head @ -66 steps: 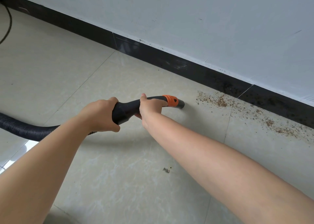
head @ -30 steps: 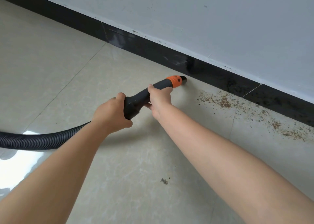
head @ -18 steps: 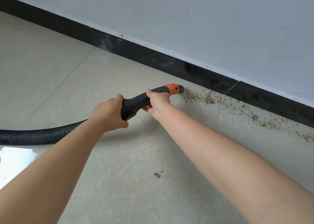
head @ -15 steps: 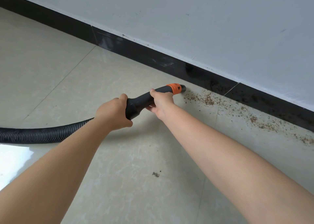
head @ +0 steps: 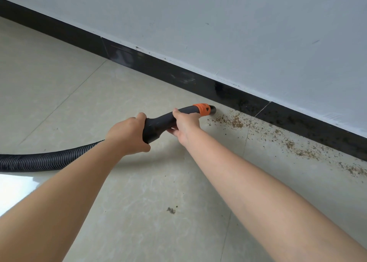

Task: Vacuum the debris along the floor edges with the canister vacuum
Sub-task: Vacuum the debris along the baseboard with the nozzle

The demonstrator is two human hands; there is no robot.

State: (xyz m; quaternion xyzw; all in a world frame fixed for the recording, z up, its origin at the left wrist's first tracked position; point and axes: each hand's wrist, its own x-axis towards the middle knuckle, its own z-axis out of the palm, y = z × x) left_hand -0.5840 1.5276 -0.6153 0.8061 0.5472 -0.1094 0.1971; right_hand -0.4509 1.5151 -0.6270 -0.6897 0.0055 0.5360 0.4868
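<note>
Both hands, left hand and right hand, are gripping the nozzle handle; nozzle tip is reaching the debris at the floor's wall edge. Next: sweeping rightward along the baseboard.

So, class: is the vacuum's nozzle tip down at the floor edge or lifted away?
Down: the nozzle tip sits low beside the skirting, just short of the debris.

Bright, even daylight, sharp focus; white glare on the floor at left, wide-angle bending at edges.
</note>
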